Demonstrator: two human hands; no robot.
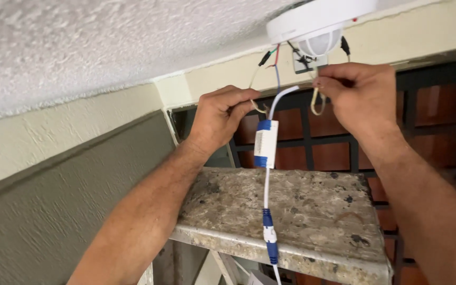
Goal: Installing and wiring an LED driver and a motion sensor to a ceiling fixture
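Observation:
A round white ceiling lamp point(317, 18) hangs at the ceiling with several thin wires point(276, 63) trailing from it. My left hand point(220, 116) pinches a pale wire end just below and left of the lamp. My right hand point(357, 92) grips another pale looped wire point(317, 103) right under the lamp. Between my hands dangles a small white and blue driver box point(266, 143) on a white cable, with a blue and white plug connector point(269, 235) lower down.
A paint-stained ladder top point(291, 216) sits below my hands. A textured white ceiling point(80, 47) is overhead, a grey and cream wall point(54, 174) at left, and a dark grille over reddish panels point(439, 116) behind.

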